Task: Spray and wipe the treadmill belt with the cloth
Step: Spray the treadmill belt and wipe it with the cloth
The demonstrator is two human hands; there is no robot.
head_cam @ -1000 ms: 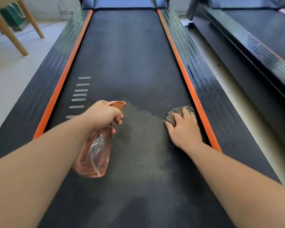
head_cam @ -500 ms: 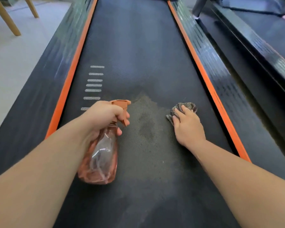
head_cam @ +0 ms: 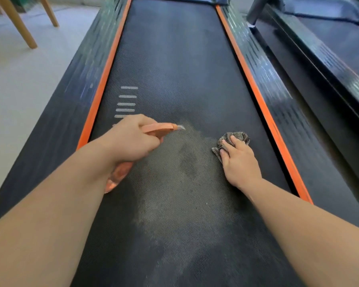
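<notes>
Since the earlier frame we see the left hand (head_cam: 133, 139) roll the spray bottle (head_cam: 160, 127) over. Its orange head now lies nearly level, and its clear body is mostly hidden under the wrist. The right hand (head_cam: 239, 162) and the cloth (head_cam: 235, 136) have kept their place on the treadmill belt (head_cam: 174, 59).

Left hand: clenched round the bottle's neck, fingers on the trigger side. The bottle's long axis runs from near-left to far-right, and its nozzle tip points across the belt toward the cloth. A wet patch (head_cam: 174, 172) lies between the two hands and stretches nearward down the belt's middle.

Right hand: laid on the bunched cloth with fingers nearly straight, pressing it down rather than gripping it. The cloth sits under and just beyond the fingertips, on the belt's right half. It is near the right orange strip (head_cam: 263, 112) but apart from it.

We judge the coming move to be a wipe. The patch lies directly left of the cloth, so the right hand is the nearer one and would sweep leftward and nearward. White stripes (head_cam: 126, 100) mark the belt beyond the left hand.
</notes>
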